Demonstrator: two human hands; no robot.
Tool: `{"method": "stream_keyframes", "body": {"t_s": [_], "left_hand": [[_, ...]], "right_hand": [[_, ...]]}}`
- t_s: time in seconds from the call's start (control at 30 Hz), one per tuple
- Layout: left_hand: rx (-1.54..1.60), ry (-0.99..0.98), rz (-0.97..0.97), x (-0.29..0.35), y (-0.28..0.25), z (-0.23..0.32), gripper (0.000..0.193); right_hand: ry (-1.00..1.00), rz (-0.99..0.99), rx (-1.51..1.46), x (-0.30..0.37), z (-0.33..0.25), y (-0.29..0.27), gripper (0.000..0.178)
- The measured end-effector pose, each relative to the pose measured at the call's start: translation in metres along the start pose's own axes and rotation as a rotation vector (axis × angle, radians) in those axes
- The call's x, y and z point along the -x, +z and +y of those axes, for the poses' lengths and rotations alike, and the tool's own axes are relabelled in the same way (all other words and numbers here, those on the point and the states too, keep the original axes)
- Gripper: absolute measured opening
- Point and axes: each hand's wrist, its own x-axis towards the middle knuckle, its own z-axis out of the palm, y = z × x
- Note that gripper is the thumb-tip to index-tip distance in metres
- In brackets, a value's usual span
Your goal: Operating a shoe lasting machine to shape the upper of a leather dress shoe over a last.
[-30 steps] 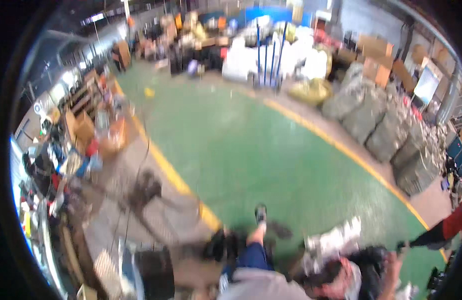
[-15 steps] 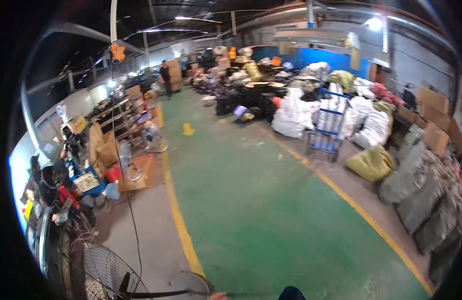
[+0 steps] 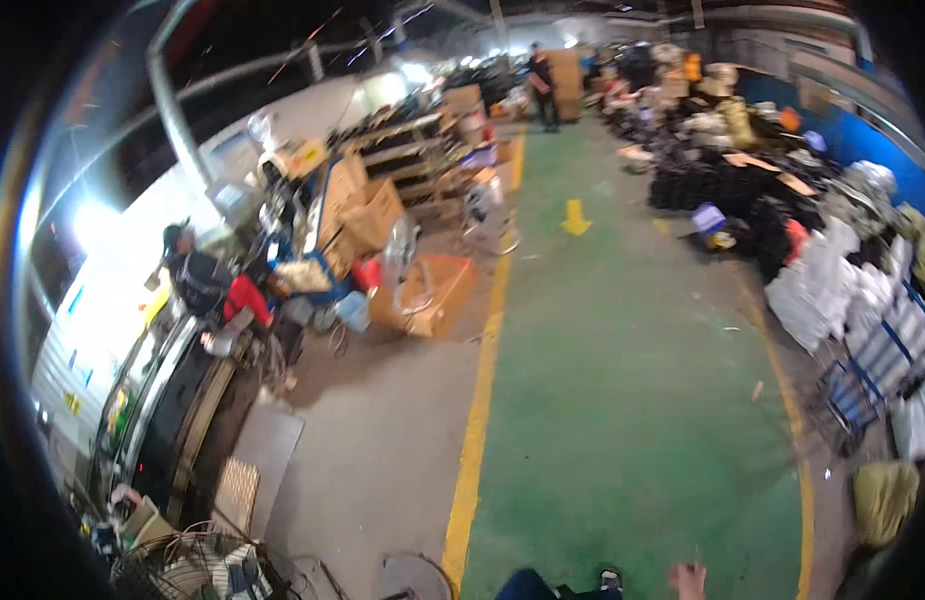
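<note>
My right hand (image 3: pixel 689 579) shows at the bottom edge, low over the green walkway (image 3: pixel 633 420). It touches nothing that I can see, and blur hides how its fingers are held. Left of it are my shoe (image 3: pixel 610 579) and a dark-clothed leg (image 3: pixel 528 585). My left hand is out of view. A floor fan's wire cage (image 3: pixel 183 570) and a round grey base (image 3: pixel 415 578) stand at the lower left.
A person (image 3: pixel 208 280) sits at a long bench (image 3: pixel 173 430) on the left; another person (image 3: pixel 544 88) stands far ahead. An open cardboard box (image 3: pixel 438 300) lies beside the yellow line (image 3: pixel 473 455). White sacks (image 3: pixel 818 285), a blue hand truck (image 3: pixel 873 375) and dark heaps (image 3: pixel 723 195) line the right.
The view has swung left, so the scene sits farther right. The seated person, my right hand and my shoe have come into sight. The hand at the lower edge near the fan is gone.
</note>
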Motion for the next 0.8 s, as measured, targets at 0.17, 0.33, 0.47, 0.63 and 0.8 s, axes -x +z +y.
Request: {"method": "stream_keyframes", "body": {"t_s": [0.17, 0.33, 0.47, 0.63, 0.8], "left_hand": [[0.236, -0.186, 0.163, -0.064, -0.031, 0.045, 0.030], [0.298, -0.086, 0.337, -0.167, -0.071, 0.080, 0.028], [0.417, -0.185, 0.302, -0.242, -0.174, 0.205, 0.037], [0.868, 0.107, 0.333, -0.313, -0.358, 0.282, 0.042], [0.545, 0.080, 0.744, -0.389, -0.562, 0.291, 0.038]], "right_hand": [[-0.261, -0.224, 0.061, -0.128, -0.219, 0.196, 0.036], [-0.076, -0.291, 0.166, -0.294, -0.192, 0.327, 0.049], [0.232, -0.488, 0.379, -0.272, -0.293, 0.504, 0.059], [0.318, -0.729, 0.667, -0.221, -0.381, 0.775, 0.073], [0.215, -0.875, 0.839, -0.198, -0.403, 1.020, 0.069]]}}
